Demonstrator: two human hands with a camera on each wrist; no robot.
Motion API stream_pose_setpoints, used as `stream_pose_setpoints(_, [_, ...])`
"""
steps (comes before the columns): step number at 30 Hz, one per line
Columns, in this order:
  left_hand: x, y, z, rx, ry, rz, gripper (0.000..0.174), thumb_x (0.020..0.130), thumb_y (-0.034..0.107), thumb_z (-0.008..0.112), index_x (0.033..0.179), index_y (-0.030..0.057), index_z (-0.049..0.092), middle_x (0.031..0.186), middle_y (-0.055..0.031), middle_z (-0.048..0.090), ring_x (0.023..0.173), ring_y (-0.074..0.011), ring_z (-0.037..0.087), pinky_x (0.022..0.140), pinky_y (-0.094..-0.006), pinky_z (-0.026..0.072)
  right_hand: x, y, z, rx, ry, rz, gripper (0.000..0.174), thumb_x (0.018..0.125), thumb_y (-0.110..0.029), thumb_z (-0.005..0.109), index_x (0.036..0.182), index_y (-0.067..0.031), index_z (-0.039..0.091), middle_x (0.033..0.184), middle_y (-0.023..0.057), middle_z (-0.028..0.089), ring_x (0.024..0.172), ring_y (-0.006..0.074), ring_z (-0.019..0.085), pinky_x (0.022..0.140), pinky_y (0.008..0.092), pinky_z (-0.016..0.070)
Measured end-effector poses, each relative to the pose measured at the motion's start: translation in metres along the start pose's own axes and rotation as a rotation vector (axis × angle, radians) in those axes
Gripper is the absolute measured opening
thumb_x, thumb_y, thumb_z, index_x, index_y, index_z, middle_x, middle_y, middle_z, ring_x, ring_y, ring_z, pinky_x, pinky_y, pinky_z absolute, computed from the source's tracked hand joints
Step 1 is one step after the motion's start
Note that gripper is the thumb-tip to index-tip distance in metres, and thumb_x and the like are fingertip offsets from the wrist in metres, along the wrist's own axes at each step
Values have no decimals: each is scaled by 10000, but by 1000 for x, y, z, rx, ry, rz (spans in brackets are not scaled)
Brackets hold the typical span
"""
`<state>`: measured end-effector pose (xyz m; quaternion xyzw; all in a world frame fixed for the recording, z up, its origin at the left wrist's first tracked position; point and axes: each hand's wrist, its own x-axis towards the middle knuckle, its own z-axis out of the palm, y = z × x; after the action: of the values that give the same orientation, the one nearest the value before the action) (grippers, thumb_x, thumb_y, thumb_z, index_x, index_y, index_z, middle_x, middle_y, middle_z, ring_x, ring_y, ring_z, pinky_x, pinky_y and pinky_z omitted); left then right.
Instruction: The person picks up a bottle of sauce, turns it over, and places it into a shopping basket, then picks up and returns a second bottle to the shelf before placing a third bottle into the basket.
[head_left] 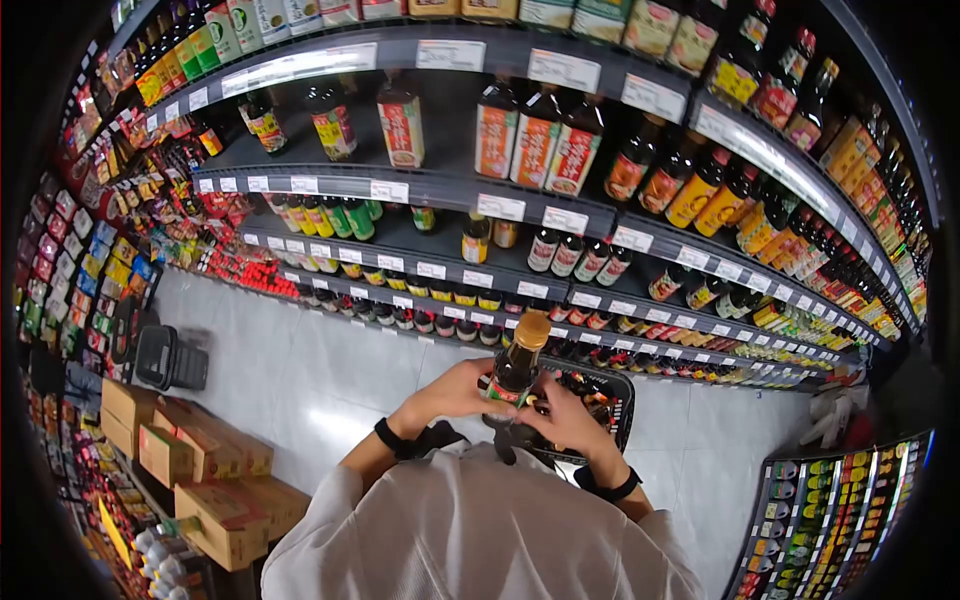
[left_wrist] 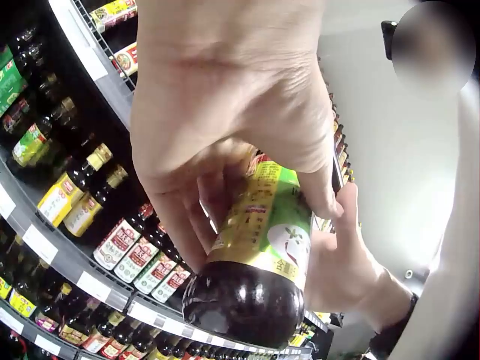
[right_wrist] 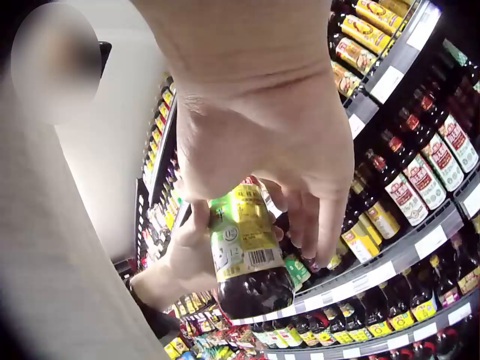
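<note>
A soy sauce bottle (head_left: 515, 368) with a gold-brown cap (head_left: 532, 330) is held in front of the chest, cap up and slightly tilted. Its label (left_wrist: 262, 217) is green and yellow, and dark liquid shows below it. My left hand (head_left: 458, 390) grips the bottle from the left side, thumb and fingers around the label. From the other side my right hand (head_left: 568, 415) holds it too, with its fingers curled beside the label in the right wrist view. A barcode (right_wrist: 262, 258) faces the right wrist camera.
Behind the bottle is a black shopping basket (head_left: 626, 400) with several bottles inside. Shelves (head_left: 440, 190) of sauce bottles curve across the front. Cardboard boxes (head_left: 235, 510) and a dark empty basket (head_left: 172, 358) stand on the left. Another stocked rack (head_left: 830, 520) is at the lower right.
</note>
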<state>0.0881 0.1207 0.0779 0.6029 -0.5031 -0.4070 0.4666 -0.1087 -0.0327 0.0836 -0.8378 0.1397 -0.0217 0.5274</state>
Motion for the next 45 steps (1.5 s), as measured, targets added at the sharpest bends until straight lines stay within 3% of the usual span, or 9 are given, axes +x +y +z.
stream_pose_setpoints(5, [-28,4,-61,85,18,-30,683,717,405,908,1221,19,656,1089,-155,724,991,-262,689,898,-373,528,45,-13,52,-50,-4,-130,841,854,-426,790,1435,-2,354,1202,258,639,1088,405,656,906,429,528])
stream_pose_setpoints(6, [-31,-9,-66,50,51,32,665,723,408,904,1208,22,663,1073,-151,727,980,-259,695,887,-370,533,52,-30,52,-87,-118,-47,948,822,-439,818,1479,-6,289,1221,268,635,1122,423,648,940,434,522])
stream_pose_setpoints(9, [-36,-21,-83,-70,44,0,591,732,334,911,1178,24,679,1073,-113,732,976,-201,687,894,-343,530,69,-53,78,-61,-48,-57,1083,832,-431,813,1538,-29,97,1243,261,638,1139,429,649,972,429,521])
stream_pose_setpoints(15, [-32,-4,-104,-98,6,0,580,729,276,919,1182,15,667,1085,-91,724,983,-174,677,915,-341,519,80,-77,95,-16,75,44,1026,894,-388,755,1558,-65,43,1277,220,644,1150,425,645,974,454,526])
stream_pose_setpoints(20, [-26,5,-109,-170,-79,50,701,812,138,842,1397,-1,482,1195,-108,683,1077,-208,668,962,-360,511,74,-73,95,-58,145,58,1000,888,-440,738,1547,-71,82,1174,266,663,1039,472,659,899,499,537])
stream_pose_setpoints(23, [-23,20,-106,-144,-82,87,605,824,158,849,1305,-5,520,1117,-129,709,1028,-213,701,920,-345,544,68,-63,95,-77,206,-12,966,881,-449,739,1526,-57,136,1111,281,666,991,492,655,860,516,535])
stream_pose_setpoints(31, [-6,15,-91,-258,-248,42,699,813,95,839,1407,15,479,1178,-94,684,1076,-199,673,983,-363,518,40,-67,84,-85,293,131,789,826,-385,824,1402,-63,391,1061,246,674,938,452,672,769,469,545])
stream_pose_setpoints(37, [-1,-10,-76,-257,-308,-9,750,823,72,828,1457,45,427,1237,-77,642,1081,-169,666,920,-337,562,27,-62,83,48,208,233,829,839,-335,814,1460,-69,333,1134,211,678,1014,396,679,853,436,533])
stream_pose_setpoints(45, [0,-24,-80,-94,-301,-93,564,818,118,849,1298,9,575,1185,-99,684,1032,-160,678,786,-283,591,36,-47,94,-127,179,333,867,810,-476,770,1370,-8,303,820,314,666,782,510,663,708,547,527])
